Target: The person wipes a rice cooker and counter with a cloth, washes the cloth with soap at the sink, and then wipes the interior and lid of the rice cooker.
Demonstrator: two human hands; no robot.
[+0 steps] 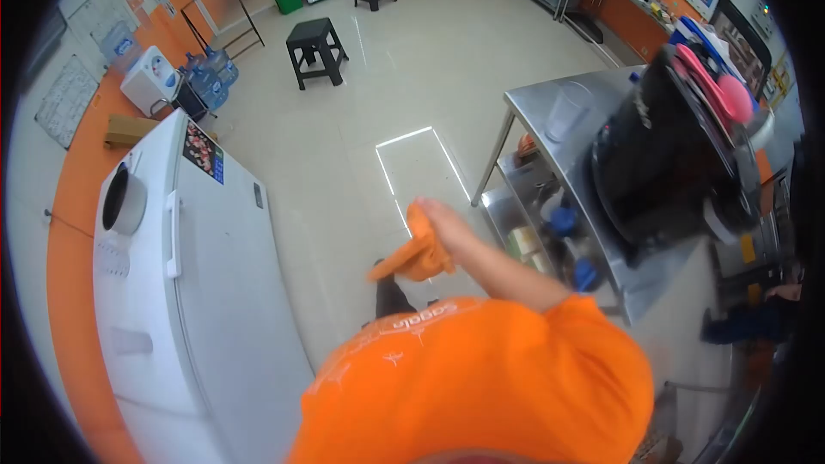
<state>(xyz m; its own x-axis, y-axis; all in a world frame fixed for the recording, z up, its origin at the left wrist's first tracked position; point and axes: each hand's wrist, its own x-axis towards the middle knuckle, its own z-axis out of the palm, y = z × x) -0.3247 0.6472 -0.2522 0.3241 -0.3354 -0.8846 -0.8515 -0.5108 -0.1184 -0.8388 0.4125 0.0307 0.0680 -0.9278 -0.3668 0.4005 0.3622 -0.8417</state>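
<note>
Head view: inventory by clock face about the picture's centre.

Six o'clock, close to centre: soft orange fabric piece (421,256), bunched at the top, one end trailing toward eight o'clock; held above the pale tiled floor (361,142).

Right hand (438,218): closed on the fabric's upper end; fingers partly hidden. Left hand: not visible, state cannot be told.

Five o'clock: orange short-sleeved T-shirt (490,369), white print, worn by the person.

Eight to nine o'clock: large white appliance with long handle (236,301); on it, round white container with dark interior (129,206).

Ten o'clock: white water dispenser (152,77), blue-tinted plastic bottles (206,86) beside it.

Eleven o'clock: square black stool (311,34).

Two to three o'clock: stainless-steel table (528,101), bearing clear plastic cup (568,112) and large glossy black vessel (649,155).
</note>
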